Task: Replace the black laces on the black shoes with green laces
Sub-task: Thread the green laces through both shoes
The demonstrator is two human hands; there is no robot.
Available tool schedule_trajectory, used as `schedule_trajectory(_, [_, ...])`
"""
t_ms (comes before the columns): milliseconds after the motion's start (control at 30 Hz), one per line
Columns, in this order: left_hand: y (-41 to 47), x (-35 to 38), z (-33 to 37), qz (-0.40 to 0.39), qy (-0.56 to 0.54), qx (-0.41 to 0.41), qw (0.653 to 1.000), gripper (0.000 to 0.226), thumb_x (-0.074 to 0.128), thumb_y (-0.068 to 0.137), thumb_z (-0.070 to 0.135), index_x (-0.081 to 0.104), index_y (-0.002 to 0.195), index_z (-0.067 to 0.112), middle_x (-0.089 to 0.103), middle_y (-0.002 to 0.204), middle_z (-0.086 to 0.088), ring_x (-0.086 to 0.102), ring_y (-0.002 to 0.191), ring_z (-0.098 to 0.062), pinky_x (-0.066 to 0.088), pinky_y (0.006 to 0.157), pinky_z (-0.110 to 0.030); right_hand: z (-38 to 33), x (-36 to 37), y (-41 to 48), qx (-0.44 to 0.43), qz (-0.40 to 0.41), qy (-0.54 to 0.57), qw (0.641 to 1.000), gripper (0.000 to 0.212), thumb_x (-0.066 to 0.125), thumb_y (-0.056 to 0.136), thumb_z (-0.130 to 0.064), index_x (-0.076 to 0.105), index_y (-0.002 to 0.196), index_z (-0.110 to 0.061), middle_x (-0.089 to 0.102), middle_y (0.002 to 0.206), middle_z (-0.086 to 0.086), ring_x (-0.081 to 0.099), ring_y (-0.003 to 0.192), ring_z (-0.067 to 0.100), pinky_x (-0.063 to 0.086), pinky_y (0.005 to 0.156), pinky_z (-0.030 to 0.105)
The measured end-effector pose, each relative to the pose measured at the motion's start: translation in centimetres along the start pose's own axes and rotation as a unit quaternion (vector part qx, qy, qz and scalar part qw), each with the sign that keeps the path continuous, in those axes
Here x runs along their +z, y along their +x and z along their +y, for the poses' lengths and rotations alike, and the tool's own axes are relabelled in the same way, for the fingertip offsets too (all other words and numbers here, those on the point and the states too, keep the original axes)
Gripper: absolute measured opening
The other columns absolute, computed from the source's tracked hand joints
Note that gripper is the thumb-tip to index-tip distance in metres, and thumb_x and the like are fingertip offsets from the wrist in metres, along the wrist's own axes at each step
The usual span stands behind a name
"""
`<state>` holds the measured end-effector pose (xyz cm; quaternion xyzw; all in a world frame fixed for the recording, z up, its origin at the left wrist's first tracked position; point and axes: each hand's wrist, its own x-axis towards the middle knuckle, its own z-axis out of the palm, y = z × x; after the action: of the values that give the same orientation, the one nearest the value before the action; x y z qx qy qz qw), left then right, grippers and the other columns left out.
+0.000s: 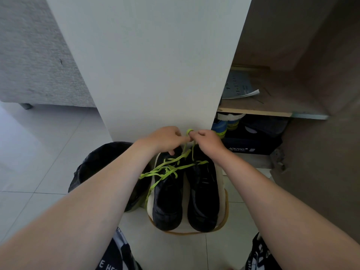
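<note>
On a low stool (222, 191) by the cabinet (146, 65), black shoes (167, 201) carry loose green laces (167, 169). The left hand (165, 140) and right hand (207, 141) pinch one lace. Lacing looks unfinished.

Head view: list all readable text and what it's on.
"AOKANG": front of the black box.
White letters on the shorts: cut off, only fragments like "HE".
Print on the booklet on the shelf: too blurred.
White label on the box: too small.
</note>
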<state>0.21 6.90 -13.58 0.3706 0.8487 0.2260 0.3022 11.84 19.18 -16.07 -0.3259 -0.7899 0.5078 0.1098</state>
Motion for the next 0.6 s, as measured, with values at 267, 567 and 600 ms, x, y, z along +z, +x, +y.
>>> schedule_trajectory(267, [-1.5,-0.9,2.5,-0.055,-0.051,0.004,0.997,0.028,0.053,0.095,0.028,0.061,0.072,0.014,0.062,0.057,0.003,0.041,0.037,-0.013,0.032,0.044,-0.021,-2.3,-1.9,-0.9,0.048,0.031,0.133,0.989,0.023,0.055,0.099,-0.022,0.064,0.082,-0.01,0.047,0.061,0.004,0.038,0.043,0.016,0.027,0.045,0.025])
schedule_trajectory(567, [-2.2,-1.6,3.9,-0.054,-0.635,-0.006,0.771,0.025,0.04,0.104,0.016,0.058,0.088,0.009,0.061,0.075,-0.004,0.059,0.057,-0.013,0.048,0.05,-0.018,-2.7,-2.3,-2.2,0.117,-0.253,0.353,0.893,0.033,0.037,0.105,-0.034,0.056,0.121,-0.012,0.071,0.099,0.02,0.071,0.098,0.039,0.044,0.104,0.055])
schedule_trajectory(600, [-2.1,-1.6,4.0,-0.034,-0.638,-0.015,0.769,0.025,0.04,0.105,0.017,0.059,0.089,0.008,0.061,0.075,-0.004,0.06,0.056,-0.012,0.049,0.049,-0.017,-2.9,-2.4,-2.4,0.116,-0.273,0.346,0.89,0.034,0.038,0.105,-0.036,0.058,0.117,-0.012,0.07,0.092,0.019,0.07,0.081,0.034,0.045,0.102,0.057])
